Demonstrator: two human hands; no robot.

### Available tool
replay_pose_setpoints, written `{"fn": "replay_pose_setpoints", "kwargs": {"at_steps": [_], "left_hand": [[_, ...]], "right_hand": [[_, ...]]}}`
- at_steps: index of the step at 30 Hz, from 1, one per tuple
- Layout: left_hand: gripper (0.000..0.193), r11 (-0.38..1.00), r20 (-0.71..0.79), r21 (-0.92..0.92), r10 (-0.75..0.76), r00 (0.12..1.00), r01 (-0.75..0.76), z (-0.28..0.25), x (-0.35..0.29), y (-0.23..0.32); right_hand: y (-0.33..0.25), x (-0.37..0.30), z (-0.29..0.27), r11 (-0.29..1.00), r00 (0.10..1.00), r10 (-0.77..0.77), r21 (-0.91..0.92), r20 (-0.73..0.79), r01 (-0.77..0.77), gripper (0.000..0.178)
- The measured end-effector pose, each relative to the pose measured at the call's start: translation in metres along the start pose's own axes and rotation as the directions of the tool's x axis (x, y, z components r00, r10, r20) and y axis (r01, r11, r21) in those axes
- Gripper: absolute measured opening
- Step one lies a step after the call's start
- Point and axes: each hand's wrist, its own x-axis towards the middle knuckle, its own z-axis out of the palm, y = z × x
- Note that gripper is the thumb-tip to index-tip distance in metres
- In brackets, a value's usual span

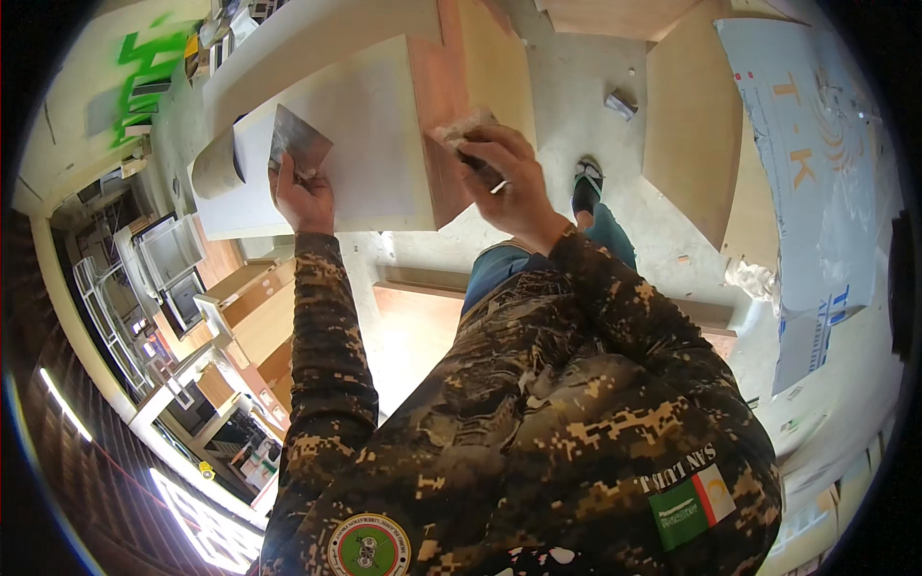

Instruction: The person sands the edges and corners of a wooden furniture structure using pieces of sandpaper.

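A large box-like wooden piece (360, 120) stands before me, with a white top and a reddish-brown band (442, 115) along its right side. My left hand (305, 200) is over the white top, its fingers closed on a thin, dark, square-cornered sheet (303, 144) with pale smears. At the reddish band, my right hand (514, 178) is closed round a flat piece with a pale, smeared-looking front (468, 125). That piece touches or nearly touches the band; its kind is partly hidden by my fingers.
A curled sheet (219, 165) lies at the top's left end. Wooden panels (693, 125) and a light blue printed sheet (816, 192) stand at right. A small grey scrap (621, 104) lies on the floor near my foot (587, 182). Wooden cabinets (254, 302) stand at left.
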Motion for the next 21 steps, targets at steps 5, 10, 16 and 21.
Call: {"fn": "replay_pose_setpoints", "kwargs": {"at_steps": [5,10,16,21], "left_hand": [[0.024,1.000,0.034,0.011,0.015,0.999,-0.015,-0.001,-0.003,0.001],[0.025,0.999,0.008,0.029,0.026,1.000,-0.026,-0.004,-0.004,0.002],[0.024,1.000,-0.007,0.013,0.004,1.000,-0.004,-0.001,0.002,0.001],[0.019,0.353,0.459,0.726,0.392,0.798,-0.591,-0.029,0.003,0.004]], "right_hand": [[-0.024,-0.036,0.006,0.982,0.978,-0.187,0.037,0.098,0.184,0.028],[-0.024,-0.020,-0.014,0.955,0.989,0.079,0.275,0.124,-0.111,0.030],[0.001,0.030,-0.012,0.997,0.972,-0.011,0.075,0.235,-0.007,0.031],[-0.031,-0.018,-0.010,0.996,0.938,-0.068,0.085,0.340,0.042,0.031]]}}
